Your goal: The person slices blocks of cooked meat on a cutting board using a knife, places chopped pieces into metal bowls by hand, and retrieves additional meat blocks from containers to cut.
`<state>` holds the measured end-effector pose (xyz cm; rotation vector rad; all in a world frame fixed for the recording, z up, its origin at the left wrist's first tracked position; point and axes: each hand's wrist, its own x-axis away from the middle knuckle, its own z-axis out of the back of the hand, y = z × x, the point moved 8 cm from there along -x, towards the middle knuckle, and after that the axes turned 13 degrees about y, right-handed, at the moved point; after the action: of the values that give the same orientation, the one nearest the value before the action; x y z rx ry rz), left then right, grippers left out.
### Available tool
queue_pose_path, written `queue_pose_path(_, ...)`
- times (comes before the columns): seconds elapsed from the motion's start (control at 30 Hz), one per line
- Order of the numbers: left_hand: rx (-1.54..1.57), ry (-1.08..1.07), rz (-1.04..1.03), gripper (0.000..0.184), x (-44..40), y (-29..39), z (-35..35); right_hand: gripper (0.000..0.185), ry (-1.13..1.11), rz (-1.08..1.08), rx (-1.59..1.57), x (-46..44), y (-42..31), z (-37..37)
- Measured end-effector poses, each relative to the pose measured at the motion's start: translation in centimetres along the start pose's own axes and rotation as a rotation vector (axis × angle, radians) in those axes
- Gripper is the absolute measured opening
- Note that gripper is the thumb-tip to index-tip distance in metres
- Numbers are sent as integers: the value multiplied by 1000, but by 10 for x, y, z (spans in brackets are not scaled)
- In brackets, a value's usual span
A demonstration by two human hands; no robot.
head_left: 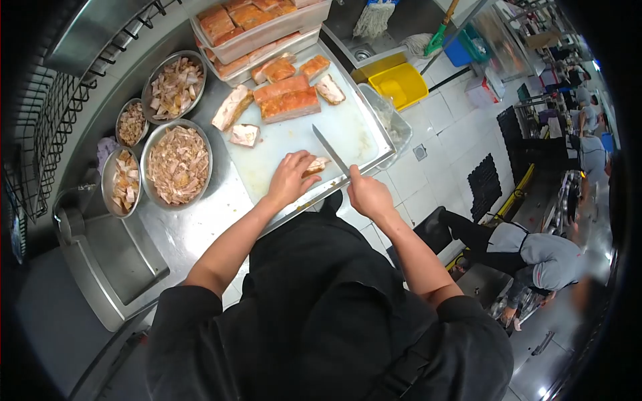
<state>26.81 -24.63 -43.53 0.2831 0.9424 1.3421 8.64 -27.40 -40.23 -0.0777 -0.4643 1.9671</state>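
My right hand (369, 196) is closed round the handle of a knife (329, 148), its blade pointing up and left over the white cutting board (267, 157). Under the curled fingers of my left hand (291, 176) lies a small piece of meat (316, 166) near the board's front edge, just left of the blade. Farther back on the board are two large browned slabs of meat (289, 105). Cut pieces lie around them, among them a pale one (245, 135), a long one (232, 107) and one at the right (330, 89).
Metal bowls of chopped meat (178, 164) stand at the left, beside a metal sink (117, 257). Stacked tubs (257, 33) of slabs are at the back. A yellow bucket (399, 85) and a clear bin (388, 120) stand right of the board. Co-workers (535, 257) are at the far right.
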Motion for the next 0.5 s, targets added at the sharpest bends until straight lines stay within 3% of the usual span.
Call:
queue_pose_path(0.17, 2, -121, -129, 30, -13, 7, -7, 18, -154, -27, 53, -10, -35, 8)
queue_pose_path(0.3, 1, -204, -149, 27, -17, 1, -17, 20, -59, -85, -21, -19, -26, -41)
queue_pose_path(0.5, 80, -284, -122, 29, -23, 4, -11, 21, -123, -150, -110, -24, -41, -10)
